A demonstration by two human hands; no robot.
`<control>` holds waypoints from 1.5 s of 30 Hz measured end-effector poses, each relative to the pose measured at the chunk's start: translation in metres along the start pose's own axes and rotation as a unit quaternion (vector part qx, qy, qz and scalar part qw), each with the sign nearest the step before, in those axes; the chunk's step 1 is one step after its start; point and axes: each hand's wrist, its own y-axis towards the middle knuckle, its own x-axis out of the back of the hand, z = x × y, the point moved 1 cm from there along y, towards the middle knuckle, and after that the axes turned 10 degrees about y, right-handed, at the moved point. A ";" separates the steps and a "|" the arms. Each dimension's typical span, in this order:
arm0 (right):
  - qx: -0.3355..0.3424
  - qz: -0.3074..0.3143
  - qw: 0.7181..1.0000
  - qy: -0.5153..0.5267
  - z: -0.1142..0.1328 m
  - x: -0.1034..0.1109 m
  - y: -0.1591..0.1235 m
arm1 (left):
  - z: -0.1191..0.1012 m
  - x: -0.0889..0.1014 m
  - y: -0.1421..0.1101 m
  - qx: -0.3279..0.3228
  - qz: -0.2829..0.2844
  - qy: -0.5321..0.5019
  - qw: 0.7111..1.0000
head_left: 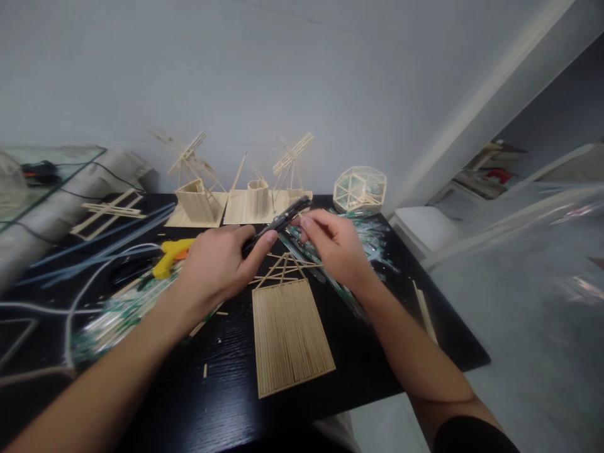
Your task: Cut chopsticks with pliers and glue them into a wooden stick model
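Note:
My left hand (219, 258) is closed around a long black hand tool (285, 217) with silver rivets; its exact kind is hard to make out. The tool slants up to the right, its far end above the fingertips of my right hand (335, 242). Those fingers are pinched together on a thin wooden stick (299, 219), of which only a short end shows. Below both hands lies a flat panel of wooden sticks (292, 333), with a frame of crossed thin sticks (284, 269) at its top edge.
Wooden windmill models (195, 201) stand along the wall, beside a round stick-built frame (361, 189). A yellow glue gun (172, 257) and bagged sticks (125, 314) lie left. More plastic packets (372, 239) are at right. Loose sticks (425, 311) lie near the table's right edge.

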 end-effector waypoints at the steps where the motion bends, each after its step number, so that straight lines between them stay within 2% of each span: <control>1: -0.004 0.000 1.000 0.003 0.000 0.000 0.000 | 0.001 0.000 0.000 0.002 0.005 -0.007 1.000; 5: -0.008 0.005 1.000 0.024 0.000 0.000 -0.001 | 0.005 0.001 0.003 0.020 0.032 -0.048 0.998; 9: -0.012 0.013 0.998 0.056 -0.005 -0.001 -0.001 | 0.006 0.001 0.003 0.025 0.033 -0.064 0.997; 20: -0.002 0.022 1.000 0.001 0.003 0.001 -0.002 | -0.002 -0.001 -0.003 0.029 -0.039 0.050 0.998; 27: -0.005 0.029 1.000 -0.002 0.001 0.001 -0.002 | -0.003 -0.001 -0.004 0.019 -0.048 0.083 0.995; 35: -0.002 0.031 0.999 0.011 0.001 0.001 -0.001 | -0.003 -0.001 -0.003 0.002 -0.035 0.072 0.997; 40: 0.000 0.033 0.999 0.004 0.001 0.002 -0.001 | -0.002 0.000 -0.004 0.013 -0.052 0.084 0.995; 45: 0.005 0.035 0.999 0.005 0.001 0.002 0.000 | -0.004 -0.001 -0.004 0.019 -0.045 0.080 0.996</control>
